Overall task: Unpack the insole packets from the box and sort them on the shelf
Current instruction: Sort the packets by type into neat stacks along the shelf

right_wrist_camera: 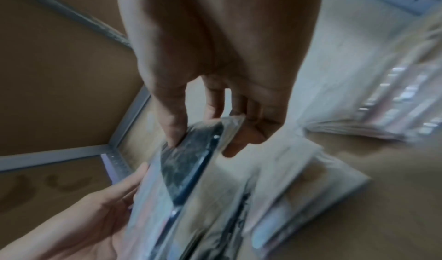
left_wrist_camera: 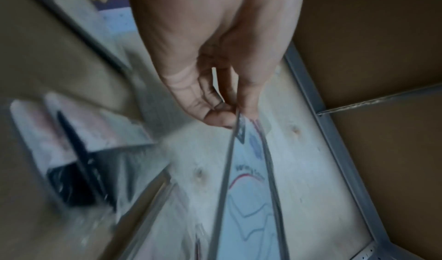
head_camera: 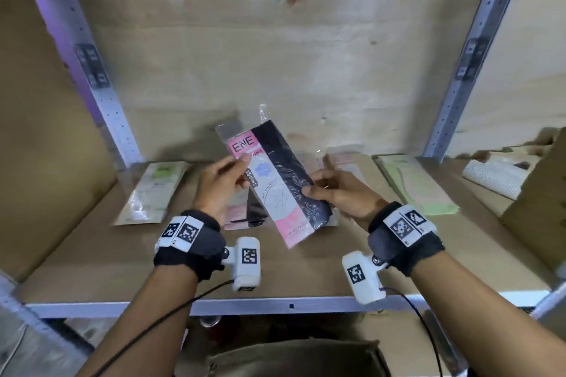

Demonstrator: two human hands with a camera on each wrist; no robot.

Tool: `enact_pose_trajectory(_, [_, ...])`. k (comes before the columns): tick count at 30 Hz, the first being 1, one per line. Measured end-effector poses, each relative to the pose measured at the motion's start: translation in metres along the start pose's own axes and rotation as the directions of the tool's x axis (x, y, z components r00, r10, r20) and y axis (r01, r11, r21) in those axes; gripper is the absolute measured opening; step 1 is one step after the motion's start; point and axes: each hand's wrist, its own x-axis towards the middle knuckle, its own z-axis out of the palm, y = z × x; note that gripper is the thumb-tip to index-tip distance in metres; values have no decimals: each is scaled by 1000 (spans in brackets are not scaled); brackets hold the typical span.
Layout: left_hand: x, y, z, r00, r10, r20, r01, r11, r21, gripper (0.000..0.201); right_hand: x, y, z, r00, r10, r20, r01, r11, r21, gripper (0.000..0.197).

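I hold a pink and black insole packet (head_camera: 277, 180) in clear plastic above the shelf (head_camera: 92, 260), tilted with its top end away from me. My left hand (head_camera: 225, 176) pinches its left edge, thumb on the pink label. My right hand (head_camera: 329, 190) grips its right edge, thumb on the black insole. In the left wrist view the left hand (left_wrist_camera: 220, 113) pinches the packet (left_wrist_camera: 251, 188) edge. In the right wrist view the right hand (right_wrist_camera: 208, 135) clasps the packet (right_wrist_camera: 186, 164). More pink packets (head_camera: 242, 214) lie under it on the shelf.
A green-labelled packet (head_camera: 153, 190) lies on the shelf's left side, and green packets (head_camera: 416, 184) lie on the right. Pale packets (head_camera: 346, 162) lie behind my right hand. An open cardboard box (head_camera: 539, 193) stands at far right. Metal uprights (head_camera: 92, 70) frame the bay. Another box (head_camera: 300, 358) sits below.
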Motion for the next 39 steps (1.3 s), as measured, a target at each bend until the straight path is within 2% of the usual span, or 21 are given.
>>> enact_pose_trajectory(2, [2,-13,11,991,-133,23,133,991,22,22,-4,15,-8,999,45,9,-46,996,74,31])
enact_pose_trajectory(4, [4,-23,17,970,-241,32,241,970,30,19,-5,23,-16,997,74,30,-77,993,85,21])
enact_pose_trajectory(6, [9,-29,22,957,-289,35,288,957,34,19,-5,27,-27,996,78,42,-82,991,106,13])
enact_pose_trajectory(8, [15,-30,23,963,-271,-2,271,963,9,14,-5,31,-40,993,102,65,-109,987,114,17])
enact_pose_trajectory(10, [20,-30,19,970,-228,-84,222,973,-67,9,-7,37,-52,983,140,116,-146,988,46,21])
enact_pose_trajectory(13, [22,-30,9,967,-218,-132,207,974,-90,18,-13,44,-62,972,182,147,-177,983,-49,24])
enact_pose_trajectory(16, [21,-37,5,972,-206,-109,218,969,113,35,-19,45,-68,974,189,127,-181,981,-69,19])
enact_pose_trajectory(20, [17,-42,8,986,-169,0,154,897,414,47,-28,42,-72,982,169,84,-169,986,-15,23])
enact_pose_trajectory(25, [6,-30,12,998,-63,23,43,864,501,46,-36,40,-69,984,136,119,-142,989,39,34])
enact_pose_trajectory(28, [0,-20,7,987,-158,34,128,894,430,49,-37,37,-69,972,130,195,-124,991,-44,37])
enact_pose_trajectory(31, [-8,-7,-1,947,-306,94,264,914,309,44,-35,34,-68,948,154,280,-130,986,-103,38])
enact_pose_trajectory(34, [-7,-2,-9,933,-334,136,301,929,215,43,-30,32,-63,939,143,314,-119,988,-93,36])
enact_pose_trajectory(36, [0,-1,-16,954,-293,56,279,942,186,45,-26,30,-58,940,143,310,-122,989,-87,37])
enact_pose_trajectory(39, [11,-3,-33,959,-275,-74,277,960,24,48,-14,25,-47,959,134,251,-129,991,-37,34])
